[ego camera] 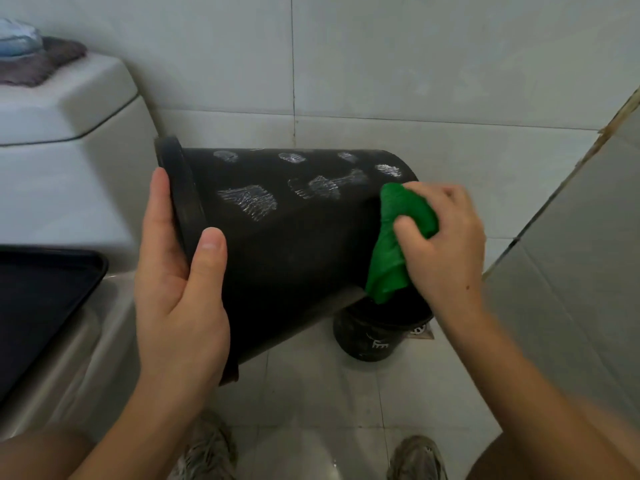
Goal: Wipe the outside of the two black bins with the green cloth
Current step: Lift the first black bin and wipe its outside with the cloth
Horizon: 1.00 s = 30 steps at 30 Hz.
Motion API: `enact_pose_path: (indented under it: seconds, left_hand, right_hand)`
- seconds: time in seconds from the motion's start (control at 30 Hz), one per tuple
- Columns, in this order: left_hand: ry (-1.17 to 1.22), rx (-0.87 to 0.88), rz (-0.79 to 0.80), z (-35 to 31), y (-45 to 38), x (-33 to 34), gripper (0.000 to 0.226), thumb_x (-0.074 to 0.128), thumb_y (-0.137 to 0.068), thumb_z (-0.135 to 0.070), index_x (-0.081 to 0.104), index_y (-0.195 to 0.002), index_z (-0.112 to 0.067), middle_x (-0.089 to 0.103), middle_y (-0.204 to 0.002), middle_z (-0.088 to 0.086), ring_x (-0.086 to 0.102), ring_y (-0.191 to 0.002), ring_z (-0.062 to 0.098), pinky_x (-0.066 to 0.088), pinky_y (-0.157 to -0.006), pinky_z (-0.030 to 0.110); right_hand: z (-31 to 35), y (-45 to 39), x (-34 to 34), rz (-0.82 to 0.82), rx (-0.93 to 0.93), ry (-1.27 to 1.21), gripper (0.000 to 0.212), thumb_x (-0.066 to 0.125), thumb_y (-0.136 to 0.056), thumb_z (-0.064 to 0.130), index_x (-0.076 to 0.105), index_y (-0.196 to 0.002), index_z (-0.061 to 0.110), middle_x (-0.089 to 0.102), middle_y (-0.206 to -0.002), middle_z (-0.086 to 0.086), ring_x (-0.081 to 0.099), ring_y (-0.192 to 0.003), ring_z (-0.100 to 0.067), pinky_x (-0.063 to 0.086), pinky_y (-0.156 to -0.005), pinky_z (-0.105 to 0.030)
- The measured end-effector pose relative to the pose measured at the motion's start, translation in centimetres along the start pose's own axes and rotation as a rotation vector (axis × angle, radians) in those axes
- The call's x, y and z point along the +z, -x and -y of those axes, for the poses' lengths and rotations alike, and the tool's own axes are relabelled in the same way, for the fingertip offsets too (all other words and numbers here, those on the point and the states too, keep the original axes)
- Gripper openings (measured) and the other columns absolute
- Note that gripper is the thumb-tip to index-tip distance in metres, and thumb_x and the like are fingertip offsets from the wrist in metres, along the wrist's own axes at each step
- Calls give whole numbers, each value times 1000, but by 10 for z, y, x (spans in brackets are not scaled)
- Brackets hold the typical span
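While the left hand (pixel 180 289) grips the rim of the larger black bin (pixel 294 237) — thumb over the outer wall, fingers curled behind the lip — the bin hangs on its side in the air, mouth toward the toilet (pixel 69 161), base toward the tiled wall. The right hand (pixel 446 237) clutches the bunched green cloth (pixel 398 237) and presses it against the bin's base end. The second black bin (pixel 370 337) stands upright on the floor, directly beneath the cloth's hanging tail.

The chief risk is the one-handed hold: a hard scrub at the far end levers against that rim grip, and the bin could twist free and drop onto the smaller one below. The whitish smears along the upper wall are untouched, so a wipe confined to the base would leave them — and the underside, hidden from view, is easy to miss. The wadded cloth offers little contact area, and may only spread the marks.
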<state>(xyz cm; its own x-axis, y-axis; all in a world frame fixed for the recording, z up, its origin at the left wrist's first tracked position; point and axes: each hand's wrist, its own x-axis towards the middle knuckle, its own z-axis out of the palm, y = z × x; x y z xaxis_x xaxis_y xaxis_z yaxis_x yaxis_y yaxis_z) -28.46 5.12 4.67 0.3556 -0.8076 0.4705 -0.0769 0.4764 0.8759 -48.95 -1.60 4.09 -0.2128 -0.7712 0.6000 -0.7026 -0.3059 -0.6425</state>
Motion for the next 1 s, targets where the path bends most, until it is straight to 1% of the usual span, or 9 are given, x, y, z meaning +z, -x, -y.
enact_pose_path:
  seconds: [0.1,0.2,0.3,0.4,0.57,0.7,0.8,0.9,1.0]
  left_hand:
    - [-37,27,32,-3,-2,-4,58,40,-100,-7,20,-153,-21,36,-156,-1,40,-139,7,35,-113,36]
    - [-61,11,27,-4,-4,-5,59,40,-101,2,21,-153,-20,39,-154,-2,42,-136,4,37,-112,33]
    - [-53,6,6,-5,-6,-6,59,40,-101,2,23,-152,-21,41,-153,-4,43,-134,1,37,-111,31]
    - [-70,25,30,-7,-4,-6,58,40,-100,3,23,-150,-23,39,-153,-5,41,-136,1,36,-112,27]
    - [-22,-4,4,-6,-6,-6,56,40,-101,1,27,-149,-24,43,-151,-8,44,-133,0,37,-111,27]
    - [-50,-1,33,-9,-5,-2,58,39,-100,5,25,-151,-17,41,-152,-3,43,-134,1,36,-111,24]
    - [-16,-12,15,-8,-5,-3,57,40,-101,2,25,-150,-23,42,-151,-10,45,-132,-1,38,-110,27]
    - [31,-30,3,-3,-10,-7,57,42,-100,-9,25,-152,-27,43,-151,-8,45,-134,4,39,-112,39]
    - [54,-49,18,2,-14,-11,59,43,-96,-18,27,-152,-28,42,-152,-7,44,-136,11,36,-112,47]
  right_hand:
    - [-14,-15,-2,-66,163,30,47,49,-75,30,67,-118,21,50,-107,6,46,-84,-3,32,-70,1]
    - [-7,-2,3,-40,69,15,44,51,-76,29,67,-115,20,49,-105,8,47,-80,0,31,-72,3]
    - [-7,-3,-2,9,-40,35,45,50,-74,34,69,-113,20,53,-107,7,48,-86,0,35,-75,-7]
    - [-13,-18,-8,-46,157,19,37,57,-79,26,69,-114,22,56,-110,4,48,-88,-2,31,-73,0]
    - [-6,-1,-2,85,-82,16,43,52,-72,31,71,-109,21,53,-101,10,48,-87,1,32,-76,0]
    - [-16,-21,-2,-41,197,19,48,49,-71,33,69,-113,23,55,-106,4,47,-88,0,30,-73,-4]
    - [3,4,2,36,-43,-22,43,51,-73,31,70,-109,18,56,-107,2,48,-89,1,33,-79,-3]
    - [16,29,2,153,-335,-51,37,54,-75,25,70,-105,12,58,-105,-1,56,-92,-9,43,-80,-14]
    - [7,17,-1,88,-262,-68,35,54,-75,23,70,-105,13,56,-104,4,51,-92,6,37,-80,-6]
